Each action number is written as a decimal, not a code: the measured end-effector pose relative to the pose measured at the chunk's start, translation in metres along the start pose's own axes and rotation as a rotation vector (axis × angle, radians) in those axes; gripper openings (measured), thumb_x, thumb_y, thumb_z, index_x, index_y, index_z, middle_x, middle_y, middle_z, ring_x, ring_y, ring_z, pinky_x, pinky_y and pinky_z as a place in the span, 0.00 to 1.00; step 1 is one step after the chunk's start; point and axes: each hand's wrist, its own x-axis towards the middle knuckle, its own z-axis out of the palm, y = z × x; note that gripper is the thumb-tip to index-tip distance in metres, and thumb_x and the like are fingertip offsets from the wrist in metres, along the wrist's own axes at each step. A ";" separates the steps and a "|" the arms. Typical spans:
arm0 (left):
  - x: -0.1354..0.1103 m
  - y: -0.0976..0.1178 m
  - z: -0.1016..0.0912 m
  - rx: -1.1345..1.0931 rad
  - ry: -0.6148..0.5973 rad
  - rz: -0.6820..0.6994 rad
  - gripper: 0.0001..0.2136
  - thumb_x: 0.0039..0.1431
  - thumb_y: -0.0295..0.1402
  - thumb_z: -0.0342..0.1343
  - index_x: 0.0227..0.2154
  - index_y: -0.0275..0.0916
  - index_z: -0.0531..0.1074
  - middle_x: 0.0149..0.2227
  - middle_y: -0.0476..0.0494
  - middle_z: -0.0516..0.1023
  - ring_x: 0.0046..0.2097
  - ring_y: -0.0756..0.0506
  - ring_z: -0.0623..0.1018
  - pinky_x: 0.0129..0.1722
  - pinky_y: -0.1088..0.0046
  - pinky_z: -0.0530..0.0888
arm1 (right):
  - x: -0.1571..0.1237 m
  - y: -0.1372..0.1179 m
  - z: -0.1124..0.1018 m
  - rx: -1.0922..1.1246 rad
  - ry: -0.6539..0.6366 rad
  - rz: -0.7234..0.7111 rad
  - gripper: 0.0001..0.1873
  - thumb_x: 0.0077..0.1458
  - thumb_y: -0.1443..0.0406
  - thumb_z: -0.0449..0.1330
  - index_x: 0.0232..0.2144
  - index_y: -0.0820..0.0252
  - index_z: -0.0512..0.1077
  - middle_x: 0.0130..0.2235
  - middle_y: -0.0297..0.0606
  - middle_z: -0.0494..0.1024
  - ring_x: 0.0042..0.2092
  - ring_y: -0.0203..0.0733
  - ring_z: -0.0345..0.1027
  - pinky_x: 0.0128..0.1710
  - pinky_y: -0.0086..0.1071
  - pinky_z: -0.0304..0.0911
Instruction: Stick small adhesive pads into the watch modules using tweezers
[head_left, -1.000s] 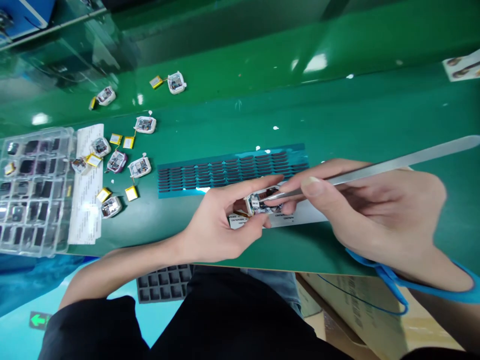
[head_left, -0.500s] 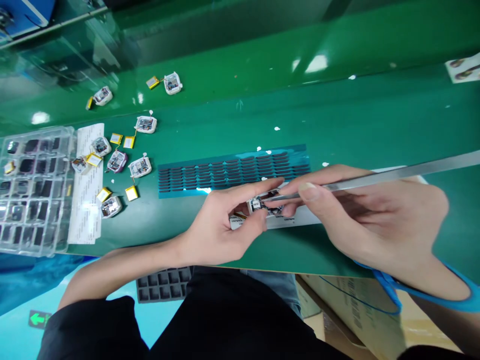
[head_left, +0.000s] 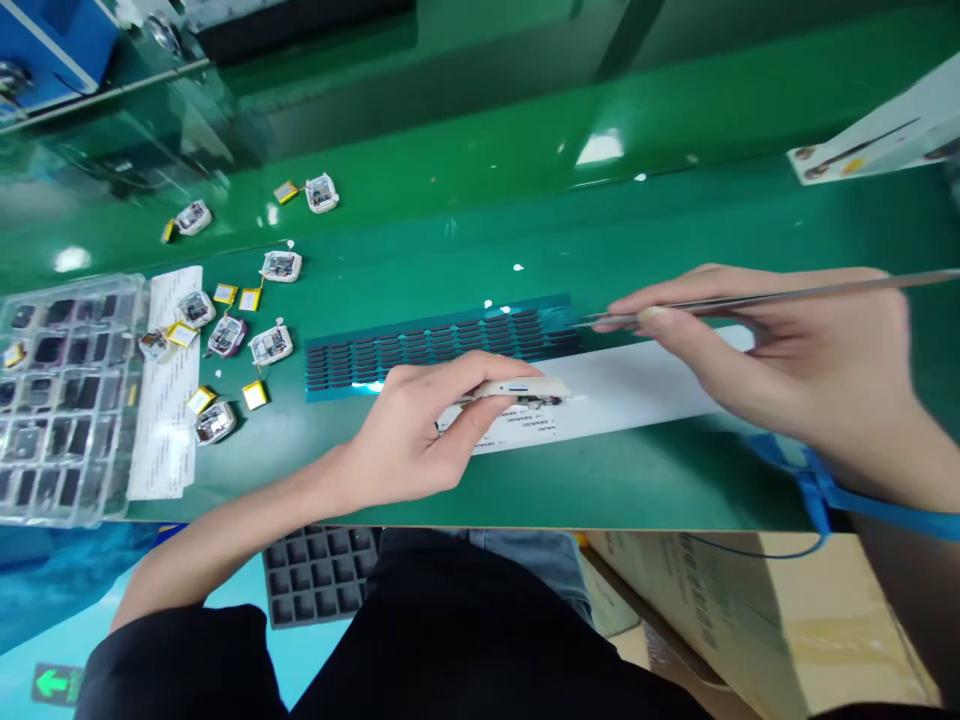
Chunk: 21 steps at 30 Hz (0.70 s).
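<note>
So my left hand (head_left: 409, 440) is pinching a little white device shell (head_left: 521, 389) between thumb and fingers, tipped nearly edge-on, so I mostly see its side with a small slot. It sits just above a long white label strip (head_left: 637, 385) lying flat on the green bench (head_left: 675, 230) right under my grip.

My right hand (head_left: 780, 350) is pressed together on a pair of long metal tweezers (head_left: 720, 303), thumb and forefinger squeezing near the front. The tips reach past my fingers to the right end of the blue sheet of small dark pads (head_left: 442, 340), which lies just beyond the shell. Can't tell if the tips actually hold a pad, too small to see. A blue wrist strap (head_left: 817, 485) hangs off that wrist.

Farther out past my left hand there's a scatter of loose modules with yellow batteries (head_left: 225, 335), and beyond those a clear compartment tray (head_left: 64, 400) at the bench edge. Below my left forearm, off the bench, sits a dark grid tray (head_left: 319, 570), and under my right wrist a cardboard box (head_left: 757, 610).
</note>
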 end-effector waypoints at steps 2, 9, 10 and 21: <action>0.008 -0.003 -0.002 0.095 -0.056 0.081 0.09 0.77 0.29 0.53 0.52 0.36 0.78 0.46 0.43 0.88 0.40 0.51 0.85 0.40 0.77 0.79 | 0.003 0.004 -0.001 0.013 -0.080 0.005 0.13 0.68 0.53 0.63 0.36 0.48 0.85 0.42 0.39 0.88 0.41 0.49 0.82 0.43 0.43 0.75; 0.039 -0.029 0.014 0.372 -0.370 0.176 0.14 0.80 0.30 0.44 0.57 0.36 0.73 0.53 0.37 0.83 0.55 0.41 0.82 0.54 0.60 0.79 | 0.012 0.025 -0.004 0.062 -0.224 -0.014 0.17 0.66 0.49 0.62 0.34 0.49 0.86 0.45 0.40 0.88 0.44 0.49 0.82 0.44 0.41 0.74; 0.042 -0.034 0.017 0.366 -0.386 0.178 0.14 0.80 0.30 0.43 0.57 0.35 0.72 0.54 0.36 0.83 0.56 0.41 0.81 0.55 0.60 0.78 | 0.013 0.027 -0.004 0.074 -0.227 -0.016 0.18 0.67 0.48 0.62 0.35 0.49 0.86 0.44 0.39 0.88 0.44 0.49 0.83 0.45 0.42 0.75; 0.050 -0.056 0.036 0.392 -0.373 0.150 0.14 0.78 0.28 0.43 0.55 0.34 0.73 0.51 0.34 0.81 0.55 0.40 0.78 0.52 0.62 0.76 | 0.016 0.029 -0.011 -0.129 -0.228 -0.254 0.16 0.71 0.53 0.57 0.43 0.42 0.85 0.41 0.36 0.88 0.42 0.50 0.79 0.38 0.45 0.70</action>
